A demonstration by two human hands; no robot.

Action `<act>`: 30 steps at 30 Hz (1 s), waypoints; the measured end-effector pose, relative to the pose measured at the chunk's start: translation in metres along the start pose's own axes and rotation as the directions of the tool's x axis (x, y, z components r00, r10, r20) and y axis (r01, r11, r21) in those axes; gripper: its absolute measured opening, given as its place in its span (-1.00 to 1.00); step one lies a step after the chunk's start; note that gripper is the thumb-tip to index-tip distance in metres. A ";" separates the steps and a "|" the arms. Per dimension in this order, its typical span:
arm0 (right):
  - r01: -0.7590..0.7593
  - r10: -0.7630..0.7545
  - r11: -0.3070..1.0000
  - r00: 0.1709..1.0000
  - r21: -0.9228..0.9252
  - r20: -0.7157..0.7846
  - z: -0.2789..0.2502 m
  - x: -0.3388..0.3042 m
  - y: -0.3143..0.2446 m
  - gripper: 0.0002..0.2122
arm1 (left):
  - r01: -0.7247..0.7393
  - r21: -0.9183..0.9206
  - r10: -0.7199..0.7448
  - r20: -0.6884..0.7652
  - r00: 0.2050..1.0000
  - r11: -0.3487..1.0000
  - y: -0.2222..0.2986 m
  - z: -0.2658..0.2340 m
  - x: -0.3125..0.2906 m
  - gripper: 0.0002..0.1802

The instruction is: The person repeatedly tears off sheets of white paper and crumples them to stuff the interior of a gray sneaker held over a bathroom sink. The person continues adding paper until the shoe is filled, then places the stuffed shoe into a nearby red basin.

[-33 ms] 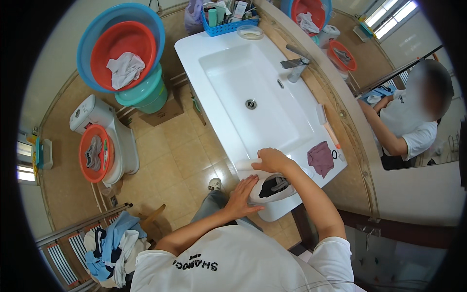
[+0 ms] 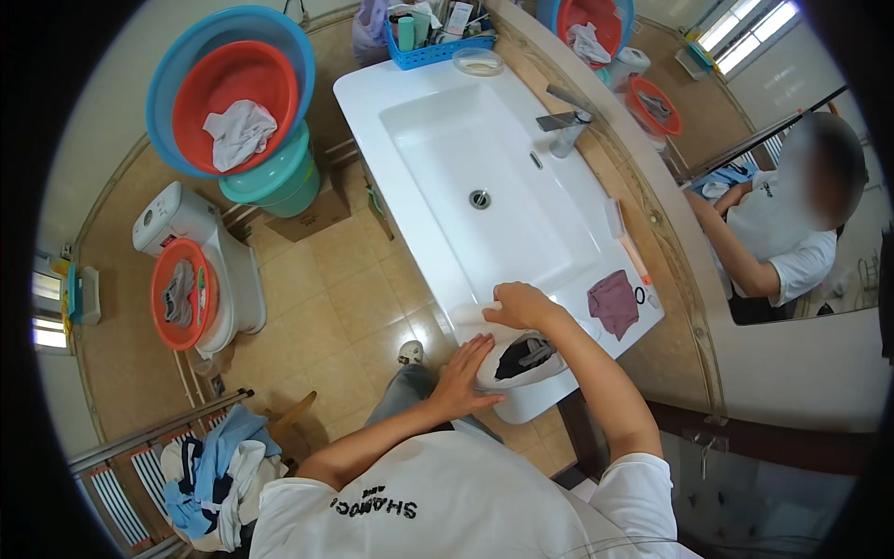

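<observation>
At the near end of the white sink counter [image 2: 365,88], both hands are on a soft-looking white bundle [image 2: 535,374]. Its dark opening shows black and grey material inside; what kind of thing it is, I cannot tell. My right hand [image 2: 521,307] has its fingers closed on the far edge of the bundle. Against the left side, my left hand [image 2: 463,377] grips with fingers on top and thumb low on the near side. A folded mauve cloth [image 2: 614,305] lies to the right of the bundle, apart from both hands.
Behind the basin stands a tap [image 2: 566,135]. A blue basket [image 2: 442,53] of bottles and a round dish [image 2: 478,62] sit at the far end. Stacked tubs [image 2: 160,112] stand at far left; a toilet [image 2: 244,279] bears an orange basin [image 2: 160,312]. Clothes [image 2: 244,443] pile on a rack.
</observation>
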State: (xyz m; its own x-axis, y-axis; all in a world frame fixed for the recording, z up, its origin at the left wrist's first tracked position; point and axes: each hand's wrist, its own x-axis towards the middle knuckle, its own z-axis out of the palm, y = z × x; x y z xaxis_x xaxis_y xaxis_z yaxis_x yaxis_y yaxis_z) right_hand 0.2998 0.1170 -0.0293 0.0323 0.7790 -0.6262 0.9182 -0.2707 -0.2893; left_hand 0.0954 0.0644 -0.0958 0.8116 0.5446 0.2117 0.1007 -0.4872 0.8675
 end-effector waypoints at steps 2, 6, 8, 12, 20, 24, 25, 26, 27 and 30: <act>-0.042 0.042 0.999 0.999 0.019 -0.015 -0.002 -0.002 0.000 -0.59 | 0.020 -0.048 -0.020 -0.008 1.000 0.999 0.002 -0.001 0.000 0.08; -0.038 0.038 0.998 0.999 0.056 -0.010 -0.010 -0.010 0.001 -0.53 | 0.080 -0.167 -0.078 0.016 0.997 0.983 0.000 -0.002 0.001 0.09; -0.032 0.033 0.998 0.999 0.059 -0.008 -0.014 -0.014 0.006 -0.51 | 0.075 -0.175 -0.072 0.020 0.997 0.982 -0.001 -0.002 0.002 0.10; -0.141 0.141 0.990 0.990 -0.002 -0.018 -0.019 -0.018 0.005 -0.51 | 0.039 -0.126 -0.037 0.014 0.999 0.991 0.001 -0.004 0.006 0.08; -0.194 0.193 0.980 0.981 -0.035 -0.024 -0.005 -0.017 0.020 -0.53 | 0.013 -0.156 -0.003 0.062 0.998 0.988 -0.007 -0.008 0.019 0.00; -0.106 0.105 0.994 0.994 -0.040 -0.028 -0.008 -0.023 0.029 -0.52 | 0.004 -0.197 0.011 0.075 0.997 0.980 -0.004 -0.011 0.026 -0.01; -0.093 0.092 0.995 0.995 -0.034 -0.033 -0.008 -0.022 0.031 -0.52 | -0.002 -0.195 0.017 0.075 0.997 0.981 -0.004 -0.011 0.027 -0.01; -0.133 0.133 0.990 0.991 -0.049 0.003 -0.010 -0.019 0.031 -0.52 | -0.003 -0.197 0.019 0.079 0.997 0.980 -0.005 -0.011 0.028 -0.01; -0.172 0.175 0.983 0.984 -0.065 0.039 -0.012 -0.015 0.029 -0.52 | -0.003 -0.199 0.020 0.083 0.996 0.980 -0.005 -0.011 0.028 -0.01; -0.221 0.220 0.975 0.975 -0.040 -0.006 -0.003 -0.008 0.035 -0.51 | 0.008 -0.212 0.015 0.109 0.994 0.977 -0.008 -0.010 0.029 0.00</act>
State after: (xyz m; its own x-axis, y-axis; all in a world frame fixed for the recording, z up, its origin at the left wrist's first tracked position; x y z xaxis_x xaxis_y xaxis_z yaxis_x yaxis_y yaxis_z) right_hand 0.3330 0.1029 -0.0323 0.2362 0.7032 -0.6706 0.9034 -0.4131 -0.1150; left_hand 0.1128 0.0911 -0.0924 0.8711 0.4591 0.1746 -0.0168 -0.3274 0.9447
